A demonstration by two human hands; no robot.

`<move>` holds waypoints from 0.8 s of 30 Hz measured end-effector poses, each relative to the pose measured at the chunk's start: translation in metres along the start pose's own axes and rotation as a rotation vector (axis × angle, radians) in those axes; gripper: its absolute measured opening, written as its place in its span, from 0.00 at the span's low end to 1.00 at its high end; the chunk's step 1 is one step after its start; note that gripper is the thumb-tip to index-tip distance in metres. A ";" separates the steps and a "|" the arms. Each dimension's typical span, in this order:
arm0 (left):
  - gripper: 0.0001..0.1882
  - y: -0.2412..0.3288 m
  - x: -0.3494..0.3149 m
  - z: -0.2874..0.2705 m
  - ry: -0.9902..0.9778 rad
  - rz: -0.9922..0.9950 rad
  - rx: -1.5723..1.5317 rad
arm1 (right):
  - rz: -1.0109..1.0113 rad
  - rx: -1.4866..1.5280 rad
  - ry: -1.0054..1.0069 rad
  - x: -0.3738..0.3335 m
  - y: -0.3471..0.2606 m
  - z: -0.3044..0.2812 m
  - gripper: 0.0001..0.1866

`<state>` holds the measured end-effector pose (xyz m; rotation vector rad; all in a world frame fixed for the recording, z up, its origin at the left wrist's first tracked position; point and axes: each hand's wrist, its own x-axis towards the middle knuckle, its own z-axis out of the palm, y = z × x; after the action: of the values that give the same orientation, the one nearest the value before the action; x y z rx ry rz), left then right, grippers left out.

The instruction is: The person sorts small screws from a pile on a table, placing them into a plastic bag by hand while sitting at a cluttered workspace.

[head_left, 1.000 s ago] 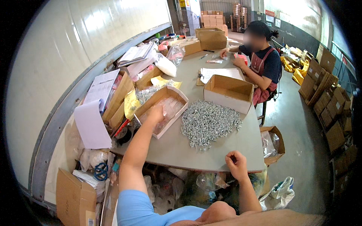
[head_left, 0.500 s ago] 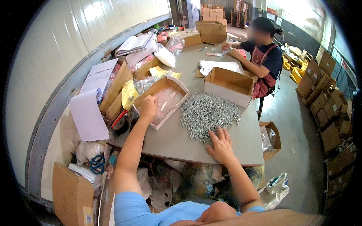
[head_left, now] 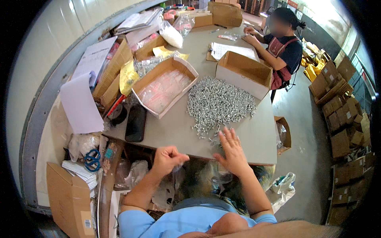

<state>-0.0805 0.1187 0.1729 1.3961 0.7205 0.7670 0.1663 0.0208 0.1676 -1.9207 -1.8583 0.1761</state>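
Silvery small metal screws [head_left: 220,104] lie heaped on a grey worktop [head_left: 170,133], toward its front edge. At the heap's near fringe, a person's right hand [head_left: 233,154] rests with its grip spread. The left hand [head_left: 170,160], just off the front edge, pinches a blurred, clear plastic bag [head_left: 179,165]; an open white cardboard box [head_left: 178,96] sits left of the heap.

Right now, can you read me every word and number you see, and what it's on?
None can be read:
Clipboard paper: too small.
White sheets, left: too small.
Yellow paper: blurred.
Cardboard box, lower left: faint marks, blurred.
Red wall sign: too small.
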 end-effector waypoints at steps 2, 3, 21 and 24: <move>0.09 -0.025 -0.021 0.009 -0.067 -0.130 -0.102 | 0.041 0.124 0.197 -0.006 0.006 0.003 0.41; 0.07 -0.045 -0.031 0.011 -0.097 -0.204 -0.203 | 0.088 0.113 0.182 -0.007 0.006 0.003 0.38; 0.09 -0.138 -0.061 0.079 -0.405 -0.481 -0.088 | 0.144 0.358 0.039 -0.001 0.018 -0.017 0.19; 0.10 -0.140 -0.054 0.079 -0.492 -0.511 -0.021 | 0.111 0.302 0.064 0.002 0.016 -0.014 0.17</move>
<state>-0.0402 0.0260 0.0372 1.2365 0.6334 0.0231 0.1868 0.0200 0.1738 -1.7970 -1.5825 0.4018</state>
